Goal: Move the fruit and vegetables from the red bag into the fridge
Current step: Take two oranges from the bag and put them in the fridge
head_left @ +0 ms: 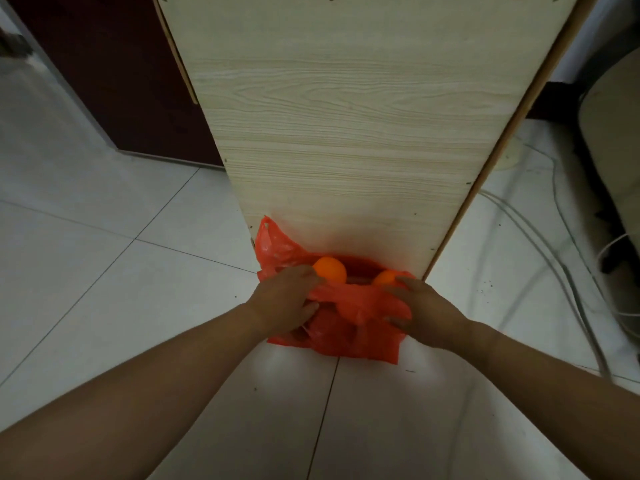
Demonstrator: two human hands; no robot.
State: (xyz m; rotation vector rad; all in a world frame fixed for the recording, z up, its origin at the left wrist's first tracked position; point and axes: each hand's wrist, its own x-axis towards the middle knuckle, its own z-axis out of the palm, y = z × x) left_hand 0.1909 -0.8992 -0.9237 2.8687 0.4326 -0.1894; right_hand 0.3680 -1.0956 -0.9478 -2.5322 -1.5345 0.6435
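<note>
Head | red bag: two oranges inside | left hand, right hand fingers gripping bag

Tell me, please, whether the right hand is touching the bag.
Touching. The head view shows the right hand with fingers and thumb pinching the bunched rim of the bag, with no gap between them.

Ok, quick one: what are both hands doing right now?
Left hand: grips the red bag at its rim, beside an orange.
Right hand: grips the same bag's opposite rim.
</note>
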